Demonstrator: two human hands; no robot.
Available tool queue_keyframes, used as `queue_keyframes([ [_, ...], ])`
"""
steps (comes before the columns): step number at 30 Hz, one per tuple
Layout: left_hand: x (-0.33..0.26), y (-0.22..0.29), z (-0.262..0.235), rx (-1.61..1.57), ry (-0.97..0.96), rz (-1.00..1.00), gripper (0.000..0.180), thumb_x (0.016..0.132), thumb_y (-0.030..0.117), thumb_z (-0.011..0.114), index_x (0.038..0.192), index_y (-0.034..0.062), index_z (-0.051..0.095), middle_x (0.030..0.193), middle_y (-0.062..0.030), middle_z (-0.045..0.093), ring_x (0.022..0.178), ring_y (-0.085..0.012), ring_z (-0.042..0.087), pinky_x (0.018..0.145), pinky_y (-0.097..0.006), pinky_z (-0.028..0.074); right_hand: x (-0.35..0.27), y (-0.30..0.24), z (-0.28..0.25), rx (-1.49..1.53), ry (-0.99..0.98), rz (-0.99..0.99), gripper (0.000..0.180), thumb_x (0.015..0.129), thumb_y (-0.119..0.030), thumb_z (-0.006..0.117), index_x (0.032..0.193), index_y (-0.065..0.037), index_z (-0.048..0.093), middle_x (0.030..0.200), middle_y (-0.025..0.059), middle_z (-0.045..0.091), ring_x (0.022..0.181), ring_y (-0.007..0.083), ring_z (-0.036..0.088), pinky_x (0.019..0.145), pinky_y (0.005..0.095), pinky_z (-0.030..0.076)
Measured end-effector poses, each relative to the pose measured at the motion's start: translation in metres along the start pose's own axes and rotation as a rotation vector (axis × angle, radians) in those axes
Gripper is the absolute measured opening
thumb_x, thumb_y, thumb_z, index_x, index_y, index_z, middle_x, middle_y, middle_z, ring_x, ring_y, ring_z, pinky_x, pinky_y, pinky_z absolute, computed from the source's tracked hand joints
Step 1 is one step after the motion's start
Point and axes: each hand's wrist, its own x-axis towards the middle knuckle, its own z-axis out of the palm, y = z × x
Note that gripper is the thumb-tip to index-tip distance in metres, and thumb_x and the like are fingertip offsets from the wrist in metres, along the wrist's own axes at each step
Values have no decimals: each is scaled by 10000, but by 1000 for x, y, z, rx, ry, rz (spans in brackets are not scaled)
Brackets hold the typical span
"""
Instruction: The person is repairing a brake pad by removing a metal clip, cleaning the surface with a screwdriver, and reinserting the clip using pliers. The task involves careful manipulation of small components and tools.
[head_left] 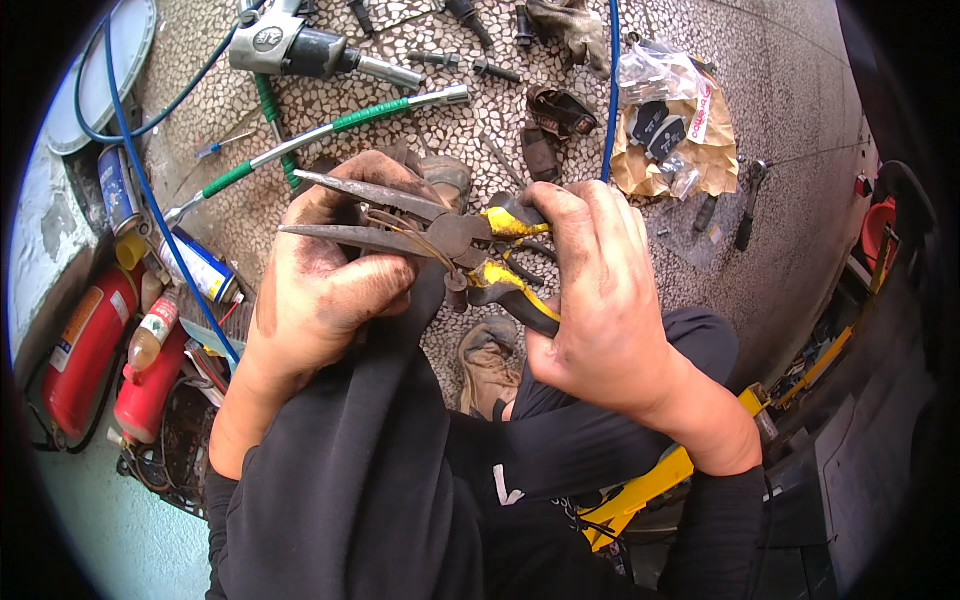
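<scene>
My right hand is wrapped round the black-and-yellow handles of a pair of long-nose pliers. The pliers' jaws are spread apart and point left, across my left hand. Grimy and curled, the fingers of that hand close round something mostly hidden behind the jaws. Thin bent wire shows between the jaws, beside the left thumb. A small rusty pin-like piece sticks out just under the pliers' pivot; whether it joins the held thing, I cannot tell.
On the speckled floor beyond lie an impact wrench, a green-gripped bar, several bolts, and brake pads on brown paper. At left stand fire extinguishers, spray cans and a bottle. A blue hose runs past them.
</scene>
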Motion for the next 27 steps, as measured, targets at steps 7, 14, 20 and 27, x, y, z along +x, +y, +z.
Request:
queue_keyframes([
  [7, -1, -7, 1, 160, 86, 50, 448, 638, 194, 741, 1010, 33, 549, 916, -29, 610, 638, -66, 530, 498, -189, 355, -3, 1, -5, 137, -62, 7, 795, 508, -32, 688, 1261, 65, 455, 991, 198, 455, 907, 363, 479, 787, 442, 385],
  [14, -3, 3, -4, 60, 11, -70, 471, 700, 94, 673, 1144, 7, 543, 986, -59, 645, 878, -103, 576, 738, -247, 476, -4, -1, -1, 39, -14, 21, 782, 529, -41, 678, 1270, 59, 453, 997, 197, 456, 920, 376, 480, 819, 452, 395],
  [20, 0, -5, -2, 213, 61, 28, 463, 643, 183, 734, 1030, 19, 541, 915, -43, 607, 620, -66, 515, 497, -195, 351, -4, 4, -3, 176, -62, 30, 786, 510, -46, 683, 1260, 55, 472, 1001, 191, 460, 917, 369, 481, 816, 454, 390],
  [27, 0, -2, 2, 49, 61, -4, 437, 672, 161, 723, 1047, 17, 550, 936, -41, 616, 668, -75, 539, 549, -205, 404, -2, -2, -3, 41, 9, 17, 797, 514, -44, 692, 1271, 52, 461, 998, 190, 465, 914, 372, 482, 812, 454, 391],
])
